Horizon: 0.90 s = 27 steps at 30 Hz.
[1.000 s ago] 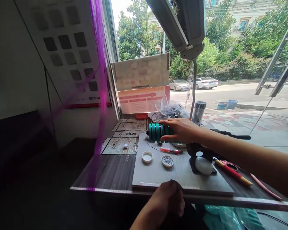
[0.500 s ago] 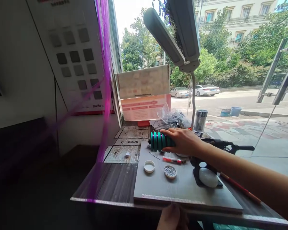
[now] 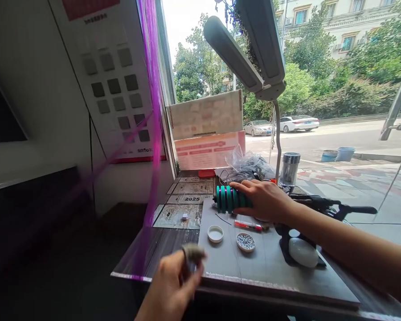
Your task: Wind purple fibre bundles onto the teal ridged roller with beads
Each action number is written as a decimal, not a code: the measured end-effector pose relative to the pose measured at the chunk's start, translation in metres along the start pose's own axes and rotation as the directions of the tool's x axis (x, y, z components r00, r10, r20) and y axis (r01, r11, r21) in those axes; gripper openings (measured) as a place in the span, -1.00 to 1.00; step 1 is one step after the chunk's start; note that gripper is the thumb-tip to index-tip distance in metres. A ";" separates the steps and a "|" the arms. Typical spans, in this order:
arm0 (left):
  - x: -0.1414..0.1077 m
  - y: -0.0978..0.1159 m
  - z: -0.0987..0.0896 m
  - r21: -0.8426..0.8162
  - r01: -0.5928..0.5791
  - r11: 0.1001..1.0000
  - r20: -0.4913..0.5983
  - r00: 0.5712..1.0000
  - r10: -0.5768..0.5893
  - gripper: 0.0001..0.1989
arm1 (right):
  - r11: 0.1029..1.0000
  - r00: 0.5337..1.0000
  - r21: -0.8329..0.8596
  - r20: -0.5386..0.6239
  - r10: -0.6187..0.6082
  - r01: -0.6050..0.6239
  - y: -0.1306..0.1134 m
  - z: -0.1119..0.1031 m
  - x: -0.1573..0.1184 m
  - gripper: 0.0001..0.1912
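My right hand (image 3: 267, 198) reaches in from the right, its fingers wrapped round the right end of a stack of green ring-shaped spools (image 3: 226, 199) lying on its side. Low in front, my left hand (image 3: 173, 278) is raised near the table's front edge. Its fingers are curled, and a brownish band shows at the bent index finger; motion blurs the fingertips, so anything between them cannot be made out. Between the hands are a round white lid (image 3: 215, 234), a small dish of silvery beads (image 3: 245, 242) and a red-handled tool (image 3: 248, 226), all on a pale board (image 3: 270, 278).
Purple strands (image 3: 157, 133) hang at the left, close to the camera. A black device with a white rounded part (image 3: 303, 252) stands on the board's right. Behind are a desk lamp (image 3: 267, 91), a clear plastic bag (image 3: 250, 162), a jar (image 3: 290, 168) and a window.
My left hand has risen from below the board's front edge and moved left. My right hand stays on the spools. The view has turned slightly left.
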<state>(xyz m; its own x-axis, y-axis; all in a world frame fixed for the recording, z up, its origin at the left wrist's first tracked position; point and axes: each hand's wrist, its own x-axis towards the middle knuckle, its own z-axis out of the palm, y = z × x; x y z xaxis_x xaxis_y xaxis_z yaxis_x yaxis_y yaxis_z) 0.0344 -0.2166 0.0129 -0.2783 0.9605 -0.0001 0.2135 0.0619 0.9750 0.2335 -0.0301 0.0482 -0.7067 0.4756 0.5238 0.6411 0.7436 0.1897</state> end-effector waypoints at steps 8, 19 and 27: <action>0.085 0.004 0.045 -0.208 -0.108 0.972 -0.102 0.991 0.088 -0.56 | 1.000 1.000 0.018 0.011 -0.017 0.017 -0.002 0.001 0.000 -0.37; 0.098 -0.041 0.052 -0.133 -0.023 0.991 0.228 0.972 0.053 -0.53 | 1.000 1.000 0.006 0.016 0.000 0.000 0.000 0.001 0.000 -0.36; 0.211 0.013 0.041 0.202 -0.123 0.972 0.501 0.865 0.005 -0.77 | 1.000 0.999 0.014 0.040 -0.002 0.002 -0.002 -0.001 0.000 -0.42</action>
<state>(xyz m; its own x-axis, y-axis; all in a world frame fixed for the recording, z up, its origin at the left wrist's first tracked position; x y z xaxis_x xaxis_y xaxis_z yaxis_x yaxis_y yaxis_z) 0.0172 -0.0020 0.0168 0.2294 0.9675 -0.1066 0.4308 -0.0027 0.9024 0.2326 -0.0318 0.0483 -0.7197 0.4923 0.4895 0.6354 0.7512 0.1787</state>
